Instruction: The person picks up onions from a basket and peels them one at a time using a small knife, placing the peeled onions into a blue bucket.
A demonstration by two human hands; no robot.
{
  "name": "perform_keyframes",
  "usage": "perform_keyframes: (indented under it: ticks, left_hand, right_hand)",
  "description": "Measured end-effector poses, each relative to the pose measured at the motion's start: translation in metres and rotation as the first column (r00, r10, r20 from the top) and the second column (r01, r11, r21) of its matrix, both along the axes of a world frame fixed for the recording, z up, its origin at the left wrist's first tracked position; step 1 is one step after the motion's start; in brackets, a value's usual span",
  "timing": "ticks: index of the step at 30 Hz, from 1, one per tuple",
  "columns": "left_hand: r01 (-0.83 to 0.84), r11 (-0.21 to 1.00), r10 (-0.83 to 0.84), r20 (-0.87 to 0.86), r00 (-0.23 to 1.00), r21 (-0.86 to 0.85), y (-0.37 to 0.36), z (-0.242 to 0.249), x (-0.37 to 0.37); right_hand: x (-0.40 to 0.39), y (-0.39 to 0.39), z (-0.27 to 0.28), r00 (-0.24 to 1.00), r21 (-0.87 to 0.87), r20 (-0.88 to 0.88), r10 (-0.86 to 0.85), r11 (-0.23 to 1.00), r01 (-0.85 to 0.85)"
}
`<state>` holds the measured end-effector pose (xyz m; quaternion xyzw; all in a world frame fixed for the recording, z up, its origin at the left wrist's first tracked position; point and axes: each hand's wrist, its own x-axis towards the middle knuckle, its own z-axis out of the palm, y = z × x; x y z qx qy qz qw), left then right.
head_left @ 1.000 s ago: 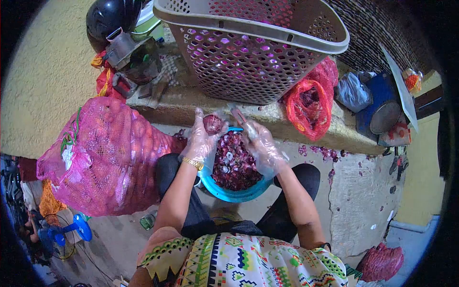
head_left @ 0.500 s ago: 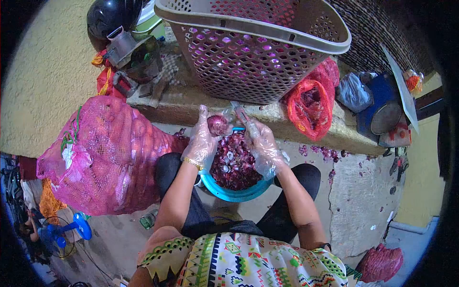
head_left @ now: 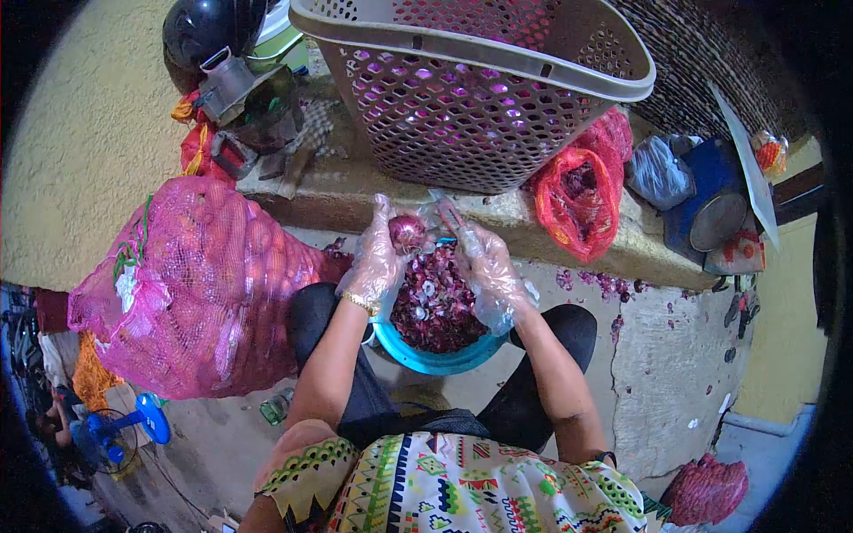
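Note:
A clear plastic glove covers my left hand (head_left: 378, 258), whose fingers are closed around a red onion (head_left: 407, 233). My right hand (head_left: 487, 271), gloved too, grips a slim knife-like tool (head_left: 450, 216); loose glove plastic partly hides its tip, which points up beside the onion. Both hands are above a turquoise basin (head_left: 435, 362) between my knees. Dark red onion skins (head_left: 437, 315) with some pale bits fill it.
A large perforated basket (head_left: 462, 115) stands on the concrete ledge ahead, beside an open red mesh bag (head_left: 582, 200). A bulging pink mesh sack (head_left: 213, 293) rests at my left. Skins litter the floor at right; a blue fan (head_left: 133, 425) stands lower left.
The onion has turned a little in my left hand and shows more of its side. My right hand and the tool stay almost in place.

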<state>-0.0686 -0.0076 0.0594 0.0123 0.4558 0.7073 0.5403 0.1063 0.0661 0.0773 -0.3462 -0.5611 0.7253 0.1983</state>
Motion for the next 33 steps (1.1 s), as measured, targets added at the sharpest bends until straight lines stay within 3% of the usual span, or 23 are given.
perform_keyframes:
  ticks: [2,4,8,10,11,13,14,16,18,20,21,26,33]
  left_hand:
    - [-0.001,1.0,0.002,0.015,1.0,-0.017,0.001,0.0,-0.001]
    - [-0.002,0.999,0.003,0.03,1.0,-0.033,0.001,0.0,-0.001]
    - [0.009,0.999,-0.014,0.112,0.994,0.048,0.005,-0.014,-0.003]
    - [-0.005,0.995,-0.009,0.148,0.989,0.096,0.006,-0.017,-0.005]
    - [0.037,0.993,-0.049,0.105,0.993,0.112,0.006,-0.018,-0.006]
    - [0.08,0.988,-0.089,0.062,0.994,0.128,0.004,-0.014,-0.005]
    - [0.088,0.989,-0.093,0.04,0.995,0.122,0.001,-0.012,-0.003]
    - [0.094,0.988,-0.097,0.018,0.995,0.119,-0.001,-0.007,-0.001]
    - [0.106,0.993,-0.104,-0.057,0.993,0.042,0.0,-0.004,0.001]
    - [0.092,0.995,-0.089,-0.071,0.993,0.045,0.002,-0.008,0.005]
    - [0.119,0.992,-0.112,-0.124,0.986,0.048,0.002,-0.007,0.006]
    - [0.205,0.978,-0.187,-0.278,0.942,0.037,0.003,-0.013,0.009]
    - [0.234,0.972,-0.232,-0.24,0.943,-0.023,0.003,-0.005,0.018]
  right_hand:
    - [0.001,0.002,-0.009,1.0,0.006,-0.008,0.002,1.0,-0.002]
    - [0.0,0.003,-0.013,0.986,-0.167,-0.166,-0.014,0.986,-0.014]
    - [0.001,0.0,0.002,0.995,-0.119,-0.09,-0.035,0.993,0.025]
    - [-0.003,-0.001,0.004,0.963,-0.169,-0.266,-0.052,0.986,0.007]
    - [-0.001,0.002,-0.001,0.963,-0.171,-0.265,-0.053,0.985,0.007]
    - [0.001,0.008,-0.003,0.99,0.11,-0.141,0.009,0.994,0.006]
    - [0.004,0.007,-0.003,0.99,0.11,-0.141,0.009,0.994,0.006]
    - [0.002,0.0,0.029,0.986,0.376,0.16,0.036,0.922,-0.095]
    - [0.002,0.004,0.034,0.988,0.335,0.142,0.065,0.936,-0.11]
    - [0.004,0.006,0.051,0.852,0.638,0.524,-0.002,0.663,-0.391]
    - [0.004,0.002,0.054,0.878,0.699,0.472,-0.082,0.641,-0.317]
    - [0.007,0.005,0.05,0.829,0.713,0.552,-0.091,0.566,-0.413]
    - [0.012,0.005,0.049,0.799,0.776,0.579,-0.159,0.406,-0.482]
